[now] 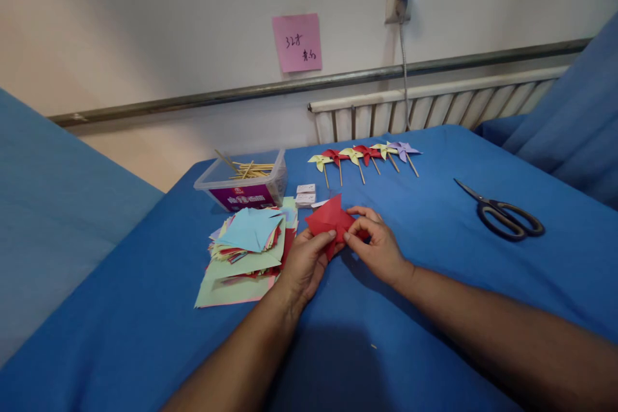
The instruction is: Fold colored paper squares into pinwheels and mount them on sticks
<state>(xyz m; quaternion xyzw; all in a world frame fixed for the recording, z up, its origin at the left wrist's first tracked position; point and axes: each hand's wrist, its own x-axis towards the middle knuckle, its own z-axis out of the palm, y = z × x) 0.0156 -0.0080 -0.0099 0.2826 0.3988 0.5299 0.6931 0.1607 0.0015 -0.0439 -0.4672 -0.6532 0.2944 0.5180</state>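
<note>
Directions run from the folded red paper (pixel 328 215), which is held just above the blue-covered bench (pixel 145 296).

Nearest, between 5 and 6 o'clock, lies a tiny scrap (pixel 373 346) (too small to identify). The left hand (pixel 306 264) is closed around the paper's lower edge, thumb on top, seemingly to steady it; the right hand (pixel 379 246) pinches its right side with thumb and fingers nearly together, probably to control the folds.

At 9 o'clock is a stack of coloured paper (pixel 251 232), near the left hand. At 3 o'clock the scissors (pixel 506 215) lie handles rightward, perhaps for easy right-hand reach.

At 11 o'clock sit 2 small white boxes (pixel 306 196); at 10, a clear tub (pixel 244 195) keeps wooden sticks (pixel 253 170) together. Farther, at 1 o'clock, 6 pinwheels (pixel 367 156) lie in a row, presumably to protect their vanes.
</note>
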